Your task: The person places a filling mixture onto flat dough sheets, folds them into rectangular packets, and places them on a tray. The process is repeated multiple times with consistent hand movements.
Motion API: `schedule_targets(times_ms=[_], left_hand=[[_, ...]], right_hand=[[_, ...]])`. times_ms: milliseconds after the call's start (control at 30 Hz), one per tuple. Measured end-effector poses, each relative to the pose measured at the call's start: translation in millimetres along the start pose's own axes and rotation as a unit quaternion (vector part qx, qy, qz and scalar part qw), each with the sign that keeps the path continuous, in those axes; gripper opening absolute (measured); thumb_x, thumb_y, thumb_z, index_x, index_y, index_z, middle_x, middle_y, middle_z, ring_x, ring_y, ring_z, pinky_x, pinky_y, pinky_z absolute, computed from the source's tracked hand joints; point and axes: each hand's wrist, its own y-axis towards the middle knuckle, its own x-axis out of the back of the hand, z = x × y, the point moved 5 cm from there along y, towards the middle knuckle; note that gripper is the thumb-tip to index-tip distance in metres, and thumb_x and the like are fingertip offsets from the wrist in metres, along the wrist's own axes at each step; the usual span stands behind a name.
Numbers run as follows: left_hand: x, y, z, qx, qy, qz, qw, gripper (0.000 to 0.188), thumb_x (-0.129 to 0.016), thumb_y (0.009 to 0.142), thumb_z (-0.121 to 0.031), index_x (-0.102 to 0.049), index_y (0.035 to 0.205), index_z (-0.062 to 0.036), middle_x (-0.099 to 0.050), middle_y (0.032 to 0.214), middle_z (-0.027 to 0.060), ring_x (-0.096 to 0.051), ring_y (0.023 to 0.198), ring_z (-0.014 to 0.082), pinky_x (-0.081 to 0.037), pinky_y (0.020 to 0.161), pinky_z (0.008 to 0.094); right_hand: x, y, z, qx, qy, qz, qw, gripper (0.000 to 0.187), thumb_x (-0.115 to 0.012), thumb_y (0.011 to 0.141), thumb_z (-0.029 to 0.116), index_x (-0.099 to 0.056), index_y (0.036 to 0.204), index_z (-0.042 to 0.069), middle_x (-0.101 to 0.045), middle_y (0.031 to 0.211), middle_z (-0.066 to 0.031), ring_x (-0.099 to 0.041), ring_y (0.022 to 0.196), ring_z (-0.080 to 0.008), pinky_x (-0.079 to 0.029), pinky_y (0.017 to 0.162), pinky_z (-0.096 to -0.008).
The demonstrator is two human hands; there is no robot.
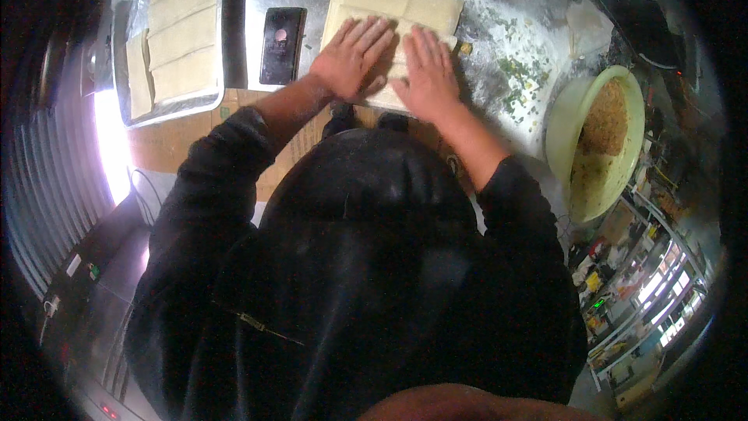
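Pale, flat dough sheets (397,0) lie on a floured metal table right in front of me, with creases or cut lines across them. My left hand (351,58) rests palm down on their near left part, fingers stretched forward. Beside it, my right hand (428,78) lies flat on the near right part, its fingers also extended. Both hands are open and touch the dough; neither grips it. A strip of the near dough edge shows between and below the palms. What is directly under the hands is hidden.
On the left stands a tray (224,70) of dough pieces, with a dark phone (282,45) next to it. Chopped greens (523,70) lie scattered in flour to the right. A pale bowl (562,129) of brownish filling stands at the right edge; a dark device (643,27) sits behind it.
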Motion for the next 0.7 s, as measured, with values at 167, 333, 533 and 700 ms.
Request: schedule_targets(times_ms=[167, 333, 533, 700], left_hand=[[1.9, 33.4, 19.0, -0.043, -0.002, -0.041, 0.998, 0.09, -0.061, 0.09, -0.058, -0.03, 0.157, -0.0069, -0.031, 0.163, 0.0178, -0.031, 0.15, 0.036, -0.022, 0.124, 0.0519], [-7.4, 30.7, 21.1, -0.053, 0.007, -0.019, 0.998, 0.082, -0.058, 0.094, -0.055, -0.033, 0.156, -0.0072, -0.03, 0.164, 0.017, -0.031, 0.15, 0.0347, -0.021, 0.124, 0.052], [-14.3, 9.8, 7.1, -0.002, 0.02, 0.004, 1.0, 0.078, -0.055, 0.096, -0.05, -0.032, 0.157, -0.0077, -0.028, 0.165, 0.015, -0.025, 0.153, 0.0343, -0.017, 0.125, 0.0524], [-7.5, 7.8, 4.6, -0.007, 0.014, -0.002, 1.0, 0.078, -0.054, 0.096, -0.05, -0.03, 0.159, -0.0092, -0.026, 0.166, 0.0148, -0.022, 0.154, 0.0337, -0.015, 0.125, 0.0534]], right_hand=[[6.1, 28.9, -25.5, 0.003, -0.028, -0.031, 0.999, 0.087, -0.064, 0.091, 0.052, -0.033, 0.154, 0.001, -0.028, 0.163, -0.0204, -0.025, 0.151, -0.038, -0.018, 0.124, -0.05], [-7.7, 24.3, -24.2, 0.001, -0.035, 0.002, 0.999, 0.085, -0.061, 0.093, 0.052, -0.032, 0.155, 0.001, -0.027, 0.163, -0.0192, -0.024, 0.152, -0.0358, -0.016, 0.124, -0.05], [-16.6, 8.3, -1.4, 0.003, -0.039, 0.0, 0.999, 0.082, -0.061, 0.093, 0.048, -0.034, 0.155, 0.003, -0.026, 0.165, -0.0153, -0.021, 0.154, -0.0326, -0.013, 0.125, -0.0492], [-16.4, 5.3, 2.2, 0.001, -0.019, 0.0, 1.0, 0.08, -0.061, 0.094, 0.045, -0.034, 0.155, 0.003, -0.026, 0.166, -0.0137, -0.019, 0.155, -0.0312, -0.013, 0.125, -0.0487]])
